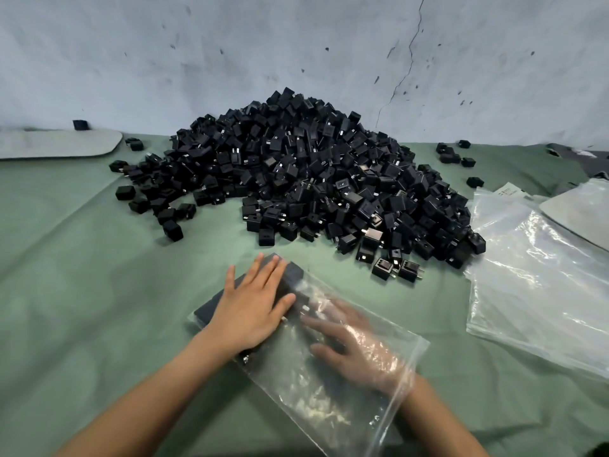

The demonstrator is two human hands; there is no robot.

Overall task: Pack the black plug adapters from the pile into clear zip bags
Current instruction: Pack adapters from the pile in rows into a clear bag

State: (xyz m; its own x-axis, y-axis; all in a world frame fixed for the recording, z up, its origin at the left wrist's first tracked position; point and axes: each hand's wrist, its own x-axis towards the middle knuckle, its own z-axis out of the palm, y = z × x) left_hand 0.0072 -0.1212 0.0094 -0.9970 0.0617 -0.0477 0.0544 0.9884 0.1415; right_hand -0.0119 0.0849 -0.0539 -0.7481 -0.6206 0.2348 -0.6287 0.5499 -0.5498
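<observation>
A large pile of black plug adapters [306,173] rises in the middle of the green cloth [82,291], against the wall. In front of it lies a clear zip bag [316,400] with a flat block of black adapters [290,275] in its far end. My left hand [253,308] lies flat on top of the bag with straight fingers, pressing on that block. My right hand [352,347] is inside the bag up to the wrist, fingers spread and pointing toward the adapters; the plastic blurs it.
A stack of empty clear zip bags [534,285] lies at the right. Loose adapters are scattered at the left [164,212] and far right [456,156] of the pile. Grey flat pads lie at the far left [59,143] and at the right edge [580,212].
</observation>
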